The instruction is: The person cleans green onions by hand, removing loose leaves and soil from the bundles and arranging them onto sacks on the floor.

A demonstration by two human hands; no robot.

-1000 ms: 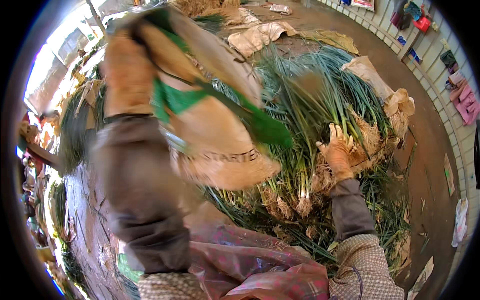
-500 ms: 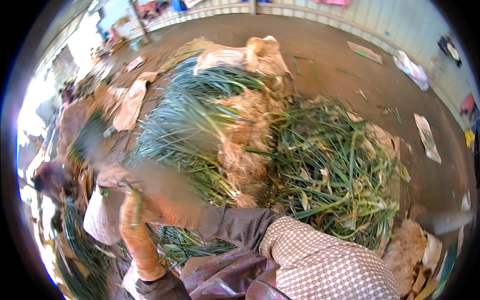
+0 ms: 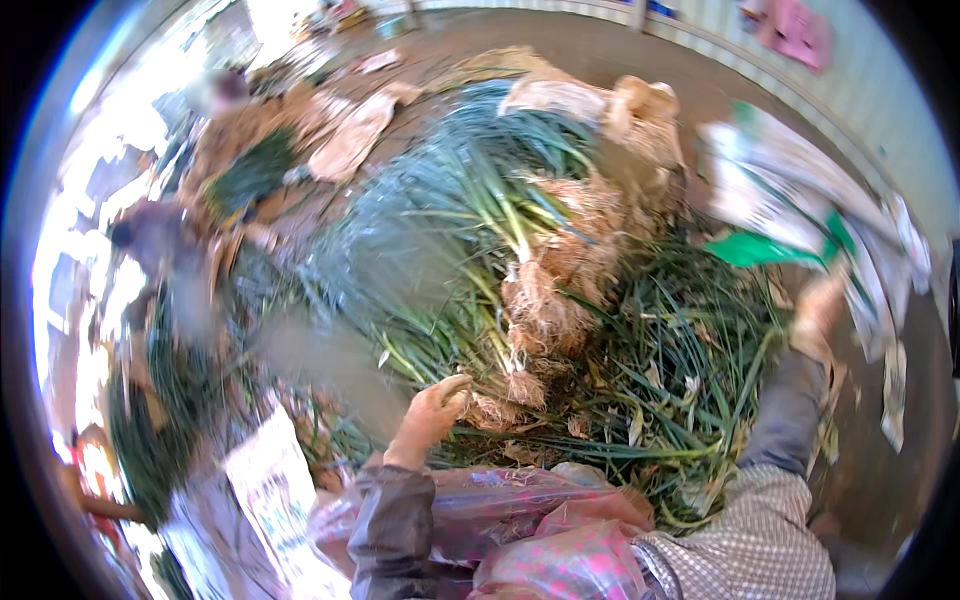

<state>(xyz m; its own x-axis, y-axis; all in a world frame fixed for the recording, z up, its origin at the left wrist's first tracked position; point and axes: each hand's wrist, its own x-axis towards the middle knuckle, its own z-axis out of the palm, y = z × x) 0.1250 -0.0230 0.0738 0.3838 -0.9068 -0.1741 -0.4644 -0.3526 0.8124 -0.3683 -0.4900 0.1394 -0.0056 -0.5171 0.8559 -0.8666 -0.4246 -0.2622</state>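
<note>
My right hand is stretched out to the right, closed on the edge of a white and green plastic sack that spreads out beyond it, blurred by motion. In front of my lap is my left hand, its fingers curled; whether anything is in them is hidden. Just past its fingertips lie the pale, stringy roots of a heap of leeks or green onions. Their long blue-green leaves fan out to the left. A pile of loose green leaves lies between my two hands.
Brown sacking stands behind the roots. Flattened tan sacks lie on the floor at the far left. More green bundles and a white sack are at my left. A corrugated wall runs along the right.
My right hand has swung from the left across to the far right, where the white and green sack now spreads. My left hand has moved right, beside the roots. The view has turned.
</note>
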